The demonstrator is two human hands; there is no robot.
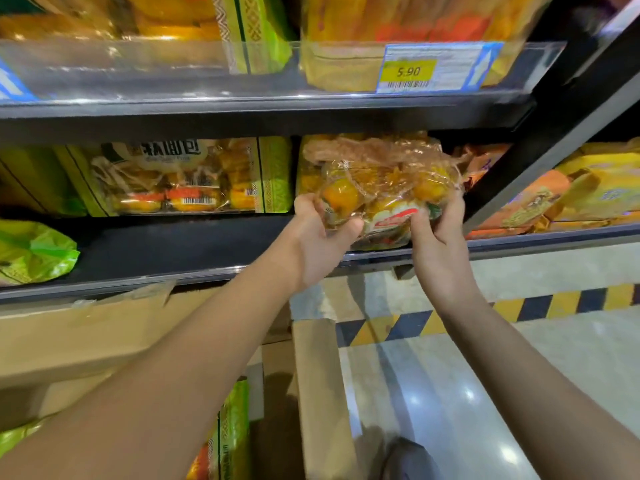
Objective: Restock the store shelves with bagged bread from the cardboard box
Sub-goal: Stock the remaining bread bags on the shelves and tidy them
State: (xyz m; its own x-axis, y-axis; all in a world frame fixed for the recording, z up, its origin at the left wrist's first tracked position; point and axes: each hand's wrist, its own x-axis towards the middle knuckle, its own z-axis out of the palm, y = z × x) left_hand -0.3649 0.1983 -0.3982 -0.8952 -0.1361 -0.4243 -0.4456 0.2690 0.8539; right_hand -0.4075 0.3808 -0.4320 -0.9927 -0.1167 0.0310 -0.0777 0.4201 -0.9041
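Observation:
A clear bag of golden buns [384, 188] with a red and green label sits at the front edge of the middle shelf [194, 247], near its right end. My left hand [322, 237] grips the bag's lower left corner, thumb on top. My right hand [436, 233] holds its lower right corner from below. The open cardboard box [104, 337] stands on the floor under the shelf. A green bread bag [228, 431] stands upright inside it, partly hidden by my left forearm.
Green-edged bread bags [187, 178] fill the back of the middle shelf to the left; a crumpled green bag [34, 251] lies at far left. The upper shelf carries a 5.90 price tag [408, 71]. A black upright post [540, 154] bounds the shelf on the right. Glossy floor with hazard stripes [485, 310] lies below.

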